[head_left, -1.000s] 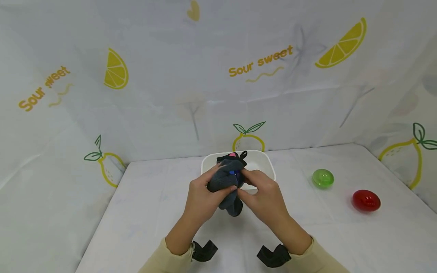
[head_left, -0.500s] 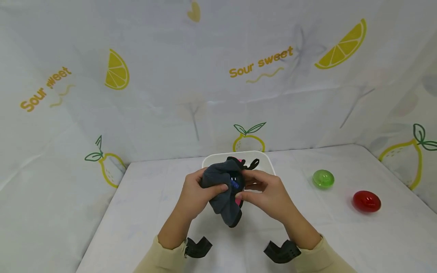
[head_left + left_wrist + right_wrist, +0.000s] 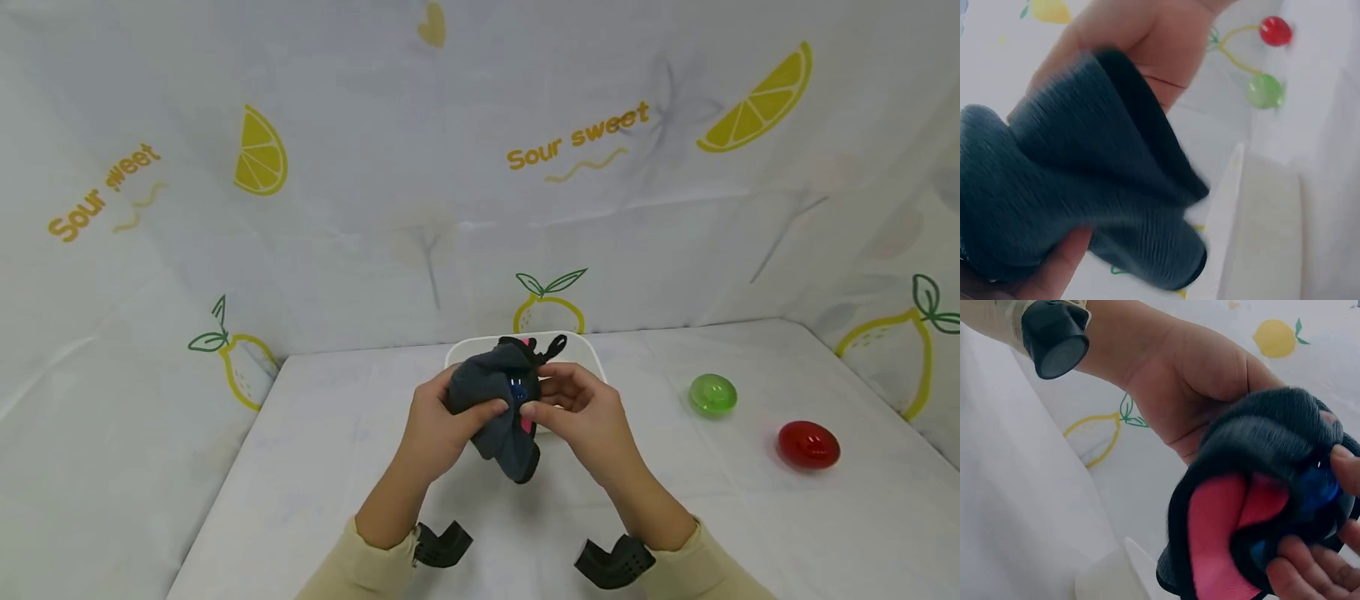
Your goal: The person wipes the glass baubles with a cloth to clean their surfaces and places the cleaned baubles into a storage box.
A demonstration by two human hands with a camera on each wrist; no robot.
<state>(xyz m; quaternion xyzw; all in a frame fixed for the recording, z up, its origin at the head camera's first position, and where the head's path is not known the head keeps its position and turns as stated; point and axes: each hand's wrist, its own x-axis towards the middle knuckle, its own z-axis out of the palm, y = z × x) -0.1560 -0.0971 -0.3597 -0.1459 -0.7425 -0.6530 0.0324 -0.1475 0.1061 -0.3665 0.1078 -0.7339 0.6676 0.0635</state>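
A dark grey cloth [image 3: 491, 383] with a black edge, a hanging loop [image 3: 553, 347] and a pink side [image 3: 1216, 531] is bunched between both hands. My left hand [image 3: 442, 421] grips it, thumb on the front. Partly wrapped in its folds is a glossy blue piece [image 3: 519, 388], its full shape hidden. My right hand [image 3: 588, 417] pinches this blue piece at the right side of the cloth; in the right wrist view its fingertips [image 3: 1294, 569] lie against the piece. In the left wrist view the cloth hides most of the left hand.
Behind the hands stands a white tray [image 3: 592, 354], partly covered by them. To the right lie a clear green rounded piece [image 3: 713, 395] and a red one [image 3: 808, 445]. A white cloth with lemon prints hangs behind the table [image 3: 315, 500].
The cloth has been turned and opened at its right side, uncovering more of the blue piece and the pink side. The right hand's grip has shifted; the green and red pieces stay put.
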